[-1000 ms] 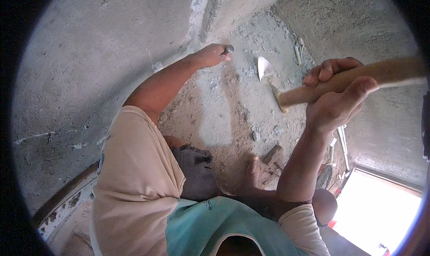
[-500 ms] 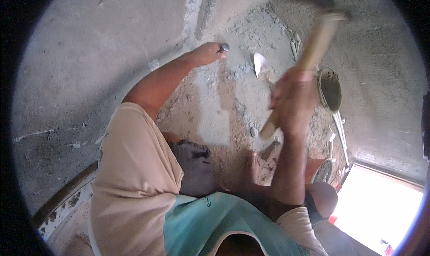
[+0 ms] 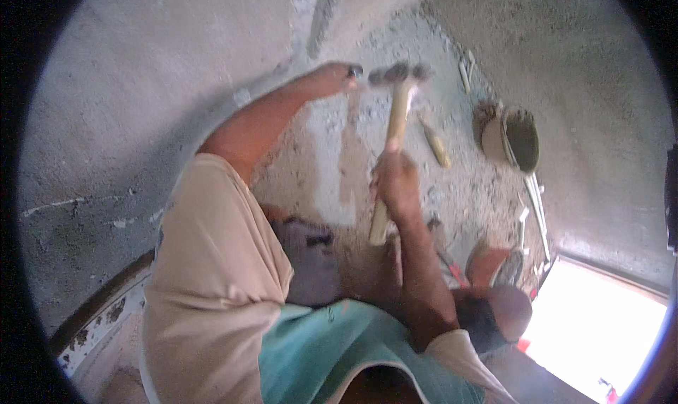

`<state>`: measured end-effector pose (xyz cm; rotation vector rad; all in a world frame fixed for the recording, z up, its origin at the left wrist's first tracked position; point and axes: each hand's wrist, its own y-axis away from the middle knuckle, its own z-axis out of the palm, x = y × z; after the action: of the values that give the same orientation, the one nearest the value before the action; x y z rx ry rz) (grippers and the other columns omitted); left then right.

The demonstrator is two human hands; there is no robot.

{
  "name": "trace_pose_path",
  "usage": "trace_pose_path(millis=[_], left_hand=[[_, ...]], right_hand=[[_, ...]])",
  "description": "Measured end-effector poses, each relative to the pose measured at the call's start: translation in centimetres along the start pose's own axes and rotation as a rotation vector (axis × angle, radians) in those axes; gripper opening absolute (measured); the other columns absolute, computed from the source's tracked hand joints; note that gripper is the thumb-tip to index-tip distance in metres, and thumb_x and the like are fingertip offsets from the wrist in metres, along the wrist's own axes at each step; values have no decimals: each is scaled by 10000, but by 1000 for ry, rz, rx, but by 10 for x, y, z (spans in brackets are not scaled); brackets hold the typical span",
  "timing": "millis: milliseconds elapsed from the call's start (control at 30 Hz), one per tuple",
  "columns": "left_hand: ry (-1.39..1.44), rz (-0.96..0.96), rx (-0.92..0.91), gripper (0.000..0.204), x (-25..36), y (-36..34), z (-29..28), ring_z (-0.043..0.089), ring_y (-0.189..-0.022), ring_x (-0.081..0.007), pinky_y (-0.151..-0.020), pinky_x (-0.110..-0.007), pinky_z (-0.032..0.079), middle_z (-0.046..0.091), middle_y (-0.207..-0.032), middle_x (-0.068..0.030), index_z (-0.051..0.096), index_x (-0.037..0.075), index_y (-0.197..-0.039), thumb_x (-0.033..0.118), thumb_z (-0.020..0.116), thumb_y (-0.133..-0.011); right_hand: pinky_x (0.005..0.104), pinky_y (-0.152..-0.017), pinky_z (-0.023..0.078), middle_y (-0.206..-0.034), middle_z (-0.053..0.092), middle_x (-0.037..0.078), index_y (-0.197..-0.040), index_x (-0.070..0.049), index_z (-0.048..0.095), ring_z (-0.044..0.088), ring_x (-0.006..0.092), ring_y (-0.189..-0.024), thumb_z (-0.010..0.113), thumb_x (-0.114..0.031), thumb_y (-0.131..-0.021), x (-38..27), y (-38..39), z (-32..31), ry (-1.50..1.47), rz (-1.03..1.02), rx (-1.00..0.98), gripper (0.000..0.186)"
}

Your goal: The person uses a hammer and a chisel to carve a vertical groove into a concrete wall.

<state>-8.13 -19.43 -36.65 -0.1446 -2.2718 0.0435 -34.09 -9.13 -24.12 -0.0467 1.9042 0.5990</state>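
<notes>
My left hand is closed round a dark metal chisel at the foot of the cracked wall. My right hand grips the wooden handle of a hammer; its blurred head is just right of the chisel's top, and whether they touch I cannot tell. A trowel lies on the dusty, rubble-strewn floor right of the hammer, its blade partly hidden.
Grey plaster walls surround the corner. A bucket stands at the right wall near white pipes. A reddish container is by my bent knee. A bright opening is at lower right, with my legs below me.
The hammer was swung up and is now down beside the chisel. My right hand has moved left. My left hand stays on the chisel. The bucket, hidden at first, now shows.
</notes>
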Motion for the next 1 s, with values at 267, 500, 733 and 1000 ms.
trace_pose_path(millis=[267,500,733,1000], left_hand=[[-51,-53,-63,230,11,0,-5,561,-759,-333,-714,-388,437,595,-817,-183,529,14,-929,210,593,-827],[-1,-32,-118,234,17,-14,5,595,-846,-317,-742,-403,442,611,-881,-190,548,17,-960,208,572,-827],[-40,-4,-99,301,6,-9,10,594,-908,-324,-787,-408,440,615,-955,-206,557,23,-1047,229,581,-828],[7,-110,-93,305,14,-1,-4,594,-881,-326,-781,-391,445,613,-936,-210,549,17,-1040,243,582,-838]], right_hand=[[304,-419,428,-626,519,110,-889,-4,495,514,194,-466,330,-547,-921,-166,-12,-76,-295,-906,303,569],[310,-493,457,-639,490,54,-895,-59,474,541,174,-550,433,-431,-931,11,-28,16,1,-152,102,376],[266,-419,406,-606,481,30,-824,-56,506,474,121,-459,398,-476,-930,-34,-8,-27,-9,-155,91,447],[286,-416,433,-602,521,73,-909,-50,484,529,172,-472,345,-610,-884,-151,-26,-81,-465,-991,252,577]])
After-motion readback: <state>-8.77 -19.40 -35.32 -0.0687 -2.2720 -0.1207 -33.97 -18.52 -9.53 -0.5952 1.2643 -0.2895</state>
